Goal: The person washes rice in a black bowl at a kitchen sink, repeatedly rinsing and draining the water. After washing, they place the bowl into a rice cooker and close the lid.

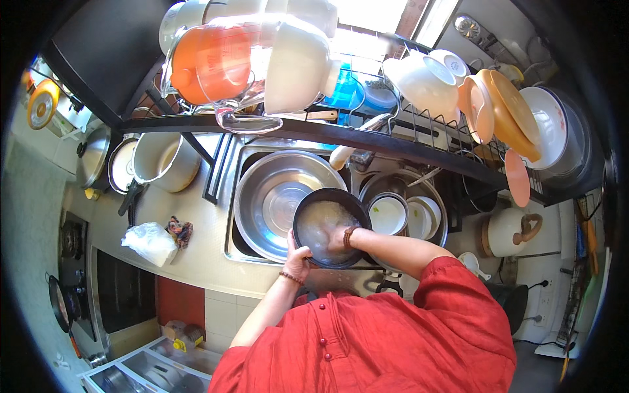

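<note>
My left hand (297, 261) grips the near left edge of a dark pot (361, 201) that holds cloudy water. Inside the pot is my right hand (336, 239), its fingers under the water, so whether they hold anything is hidden. The pot is over the right part of a large stainless steel basin (265, 206) in the left sink. To the right, a second metal basin (443, 221) holds a white enamel mug (388, 216) and white bowls (426, 216). A faucet spout (342, 156) reaches in above the sinks.
A black dish rack (314, 128) with bowls, a glass jug (249, 120) and plates spans the sinks overhead. Left on the counter are an aluminium pot (167, 164), a plastic bag (150, 243) and a patterned cloth (180, 232). A kettle (506, 232) stands right.
</note>
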`<state>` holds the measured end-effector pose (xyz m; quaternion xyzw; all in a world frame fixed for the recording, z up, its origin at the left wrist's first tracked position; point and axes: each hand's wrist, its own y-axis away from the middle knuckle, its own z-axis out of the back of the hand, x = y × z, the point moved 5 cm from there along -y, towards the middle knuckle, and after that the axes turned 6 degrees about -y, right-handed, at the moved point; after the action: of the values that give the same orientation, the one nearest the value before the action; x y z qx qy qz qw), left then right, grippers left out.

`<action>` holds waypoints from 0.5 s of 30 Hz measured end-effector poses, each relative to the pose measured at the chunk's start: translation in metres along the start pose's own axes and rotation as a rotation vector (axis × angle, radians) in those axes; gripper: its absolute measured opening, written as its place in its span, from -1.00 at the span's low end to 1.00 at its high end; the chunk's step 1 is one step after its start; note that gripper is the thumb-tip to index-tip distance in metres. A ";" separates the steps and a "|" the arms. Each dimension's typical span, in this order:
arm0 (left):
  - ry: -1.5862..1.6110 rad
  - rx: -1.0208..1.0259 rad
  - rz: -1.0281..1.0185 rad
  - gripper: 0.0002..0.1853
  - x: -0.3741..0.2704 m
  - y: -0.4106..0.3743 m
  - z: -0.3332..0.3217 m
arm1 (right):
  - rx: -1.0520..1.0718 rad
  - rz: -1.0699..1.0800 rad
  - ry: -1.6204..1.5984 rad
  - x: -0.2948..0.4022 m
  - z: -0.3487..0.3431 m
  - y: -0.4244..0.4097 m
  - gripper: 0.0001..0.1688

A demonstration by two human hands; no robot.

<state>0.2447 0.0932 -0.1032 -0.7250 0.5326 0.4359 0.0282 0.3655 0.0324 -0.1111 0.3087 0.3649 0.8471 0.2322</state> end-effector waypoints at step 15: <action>0.010 0.077 0.094 -0.13 -0.003 0.009 0.000 | -0.290 0.055 -0.104 0.034 0.052 0.017 -0.65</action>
<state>0.2372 0.0916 -0.0973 -0.6997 0.5826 0.4122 0.0330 0.3749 0.0679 -0.0575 0.3253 0.2176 0.8798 0.2699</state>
